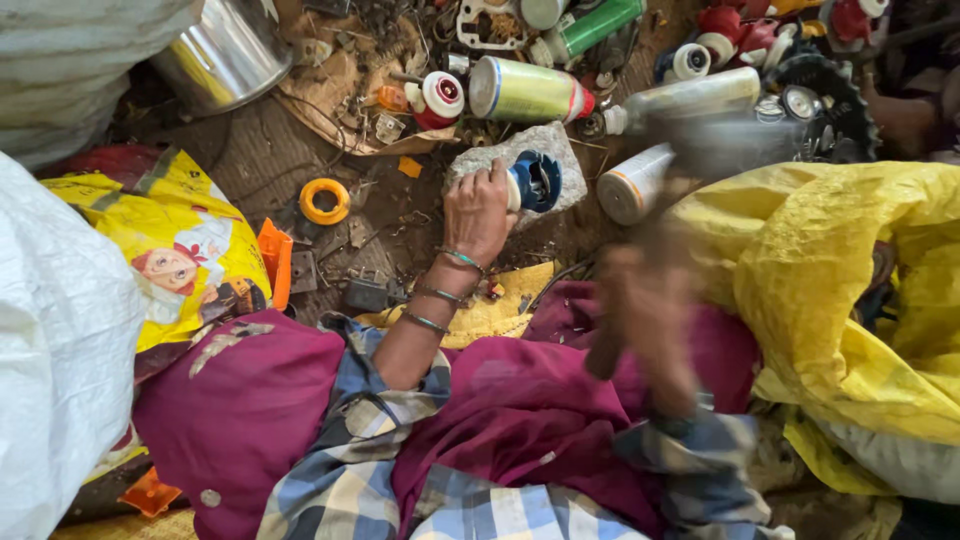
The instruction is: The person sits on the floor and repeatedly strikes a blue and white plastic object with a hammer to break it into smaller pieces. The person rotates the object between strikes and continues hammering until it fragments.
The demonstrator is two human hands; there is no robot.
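My left hand (478, 212) holds a small blue and white round part (532, 182) down against a flat grey stone (520, 152) on the ground. Bangles ring that wrist. My right hand (645, 310) is motion-blurred, raised over my lap and gripping a dark handle; the tool's blurred head (722, 150) shows above it, right of the stone. What kind of tool it is cannot be made out.
Scrap litters the ground: spray cans (525, 90), a white can (632, 185), an orange ring (325, 200), a steel pot (225, 50), a toothed wheel (825, 90). A yellow plastic sack (850, 290) lies right, a white sack (50, 350) left, a yellow printed bag (175, 240) beside it.
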